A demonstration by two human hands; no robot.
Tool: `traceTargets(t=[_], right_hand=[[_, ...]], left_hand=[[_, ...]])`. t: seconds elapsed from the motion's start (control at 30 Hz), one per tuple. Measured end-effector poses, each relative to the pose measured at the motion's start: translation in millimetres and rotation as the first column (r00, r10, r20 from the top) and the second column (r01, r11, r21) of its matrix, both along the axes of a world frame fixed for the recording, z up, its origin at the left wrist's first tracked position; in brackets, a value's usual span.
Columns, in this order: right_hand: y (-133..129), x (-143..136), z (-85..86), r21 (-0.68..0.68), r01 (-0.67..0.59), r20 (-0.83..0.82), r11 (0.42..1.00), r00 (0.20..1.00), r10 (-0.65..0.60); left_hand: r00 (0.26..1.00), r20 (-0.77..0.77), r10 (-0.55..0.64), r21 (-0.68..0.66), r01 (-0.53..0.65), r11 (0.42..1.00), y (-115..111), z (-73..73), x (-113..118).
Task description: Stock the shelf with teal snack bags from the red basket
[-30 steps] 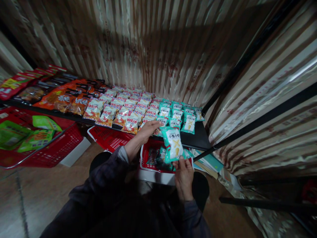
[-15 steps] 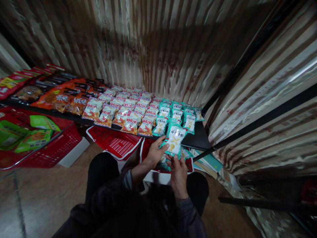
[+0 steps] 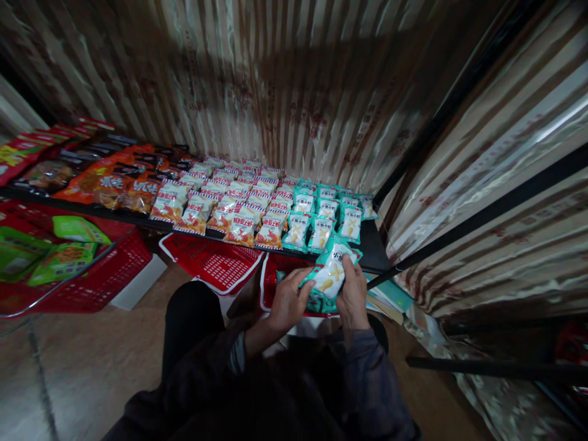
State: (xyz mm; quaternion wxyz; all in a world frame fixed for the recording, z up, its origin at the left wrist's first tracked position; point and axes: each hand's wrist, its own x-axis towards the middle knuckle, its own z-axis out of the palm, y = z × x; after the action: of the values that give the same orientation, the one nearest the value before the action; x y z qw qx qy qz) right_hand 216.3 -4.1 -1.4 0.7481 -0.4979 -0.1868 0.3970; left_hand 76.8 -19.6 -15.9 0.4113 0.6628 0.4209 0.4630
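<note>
Head cam: left hand (image 3: pixel 288 299) is gripping the lower left edge of a teal-and-white plastic snack bag (image 3: pixel 331 274), right hand (image 3: pixel 353 294) clamped on its right side. Bag's tilted, held over a white-rimmed red plastic basket (image 3: pixel 270 278), by a flat black shelf (image 3: pixel 374 246).

Bags in tight ranks line a long black shelf (image 3: pixel 373 242) that runs from the left edge of the frame to right of centre. Red bags (image 3: pixel 21 158) lie at far left, followed by dark bags (image 3: pixel 50 176) and then orange bags (image 3: pixel 113 187). White-and-orange bags (image 3: pixel 241 225) fill the middle in rows, with teal-and-white bags (image 3: pixel 351 222) beside them toward the right end. Below, a brown floor (image 3: pixel 101 361) spreads across the lower left, where a white box (image 3: pixel 138 285) rests.
</note>
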Motion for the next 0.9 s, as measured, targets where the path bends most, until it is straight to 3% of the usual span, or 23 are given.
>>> traceTargets(t=[0.13, 0.23, 0.33, 0.47, 0.6, 0.73, 0.9], right_hand=[[0, -4, 4.5, -0.025, -0.031, -0.029, 0.999, 0.999, 0.031], [-1, -4, 5.4, -0.047, -0.088, -0.003, 0.995, 0.996, 0.087], [-1, -4, 4.4, -0.068, -0.147, 0.047, 0.987, 0.988, 0.150], [1, -4, 0.1, -0.104, -0.278, 0.128, 0.955, 0.948, 0.290], [-6, 1, -6.5, -0.137, -0.307, 0.135, 0.942, 0.936, 0.325], [-19, -1, -15.4, -0.213, -0.342, 0.073, 0.915, 0.929, 0.364], [-24, -13, -26.4, -0.173, -0.283, -0.017, 0.943, 0.958, 0.285]], left_hand=[[0.999, 0.004, 0.041, 0.080, -0.041, 0.996, -9, -1.2, -5], [0.990, 0.133, -0.044, -0.116, 0.059, 0.991, -1, 1.6, -10], [0.952, 0.295, -0.087, -0.361, 0.195, 0.912, 13, 6.9, -10], [0.878, 0.464, -0.117, -0.475, 0.359, 0.804, 23, 9.8, -7], [0.848, 0.523, 0.092, -0.564, 0.262, 0.783, 29, 6.3, -8], [0.787, 0.573, 0.228, -0.571, 0.184, 0.800, 38, 1.4, -9], [0.766, 0.587, 0.263, -0.566, 0.156, 0.809, 42, -0.5, -3]])
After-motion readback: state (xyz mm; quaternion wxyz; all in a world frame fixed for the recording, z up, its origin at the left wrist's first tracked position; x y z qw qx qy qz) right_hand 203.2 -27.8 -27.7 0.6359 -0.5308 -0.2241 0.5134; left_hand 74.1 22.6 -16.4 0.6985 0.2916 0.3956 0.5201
